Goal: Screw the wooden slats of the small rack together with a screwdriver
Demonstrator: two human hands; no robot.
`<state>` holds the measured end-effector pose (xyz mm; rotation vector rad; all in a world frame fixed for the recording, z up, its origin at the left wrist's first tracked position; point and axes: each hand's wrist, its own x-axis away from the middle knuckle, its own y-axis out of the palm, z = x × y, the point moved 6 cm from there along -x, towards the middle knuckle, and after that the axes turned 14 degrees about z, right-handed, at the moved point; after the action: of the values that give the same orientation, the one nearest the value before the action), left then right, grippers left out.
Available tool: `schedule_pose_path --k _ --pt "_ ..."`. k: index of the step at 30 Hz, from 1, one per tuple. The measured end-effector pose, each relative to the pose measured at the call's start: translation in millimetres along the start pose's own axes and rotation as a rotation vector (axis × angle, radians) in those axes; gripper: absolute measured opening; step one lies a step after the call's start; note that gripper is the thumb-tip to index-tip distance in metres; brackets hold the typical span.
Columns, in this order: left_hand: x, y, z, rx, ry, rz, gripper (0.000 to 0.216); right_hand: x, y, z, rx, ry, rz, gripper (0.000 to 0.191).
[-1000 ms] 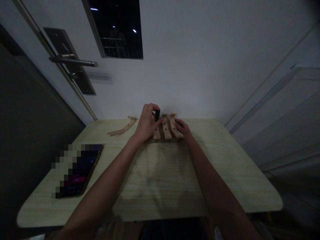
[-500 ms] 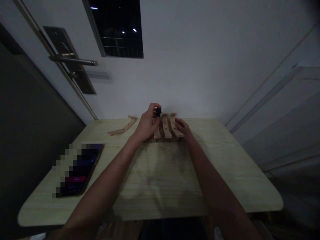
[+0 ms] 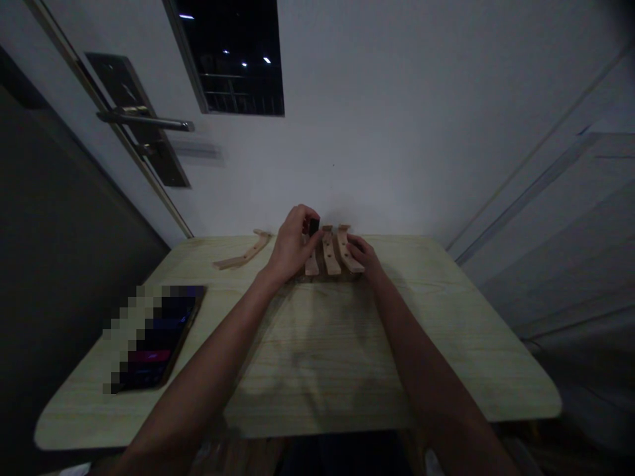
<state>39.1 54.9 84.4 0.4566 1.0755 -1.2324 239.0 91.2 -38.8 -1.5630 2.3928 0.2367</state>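
A small assembly of three curved wooden slats [image 3: 331, 252] lies near the far edge of the pale wooden table [image 3: 317, 344]. My left hand [image 3: 290, 246] is closed around a small black tool [image 3: 313, 227] held upright over the leftmost slat. My right hand [image 3: 362, 254] rests on the rightmost slat with its fingers curled, steadying the assembly. A loose curved wooden piece [image 3: 243, 252] lies to the left, apart from both hands.
A dark phone [image 3: 161, 334] lies at the table's left front. A white wall stands right behind the table, with a door and metal handle [image 3: 143, 121] at the left and a dark window [image 3: 231, 56] above.
My left hand has shifted slightly around the black tool, turning it in place. The right hand and the slats have stayed put.
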Motion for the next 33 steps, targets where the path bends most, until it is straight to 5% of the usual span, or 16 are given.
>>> schedule_pose_path --k 13,23,33 --pt "3.4 3.7 -2.7 0.085 -0.058 -0.133 0.036 -1.4 -0.9 1.6 0.008 -0.003 0.01 0.052" --pt "0.9 -0.8 -2.0 -0.04 -0.017 0.003 0.03 1.1 0.6 0.2 -0.052 0.012 0.014 0.05" --pt "3.8 2.4 -1.6 0.046 -0.028 -0.121 0.039 -0.2 -1.2 0.4 0.01 -0.027 0.012 0.047"
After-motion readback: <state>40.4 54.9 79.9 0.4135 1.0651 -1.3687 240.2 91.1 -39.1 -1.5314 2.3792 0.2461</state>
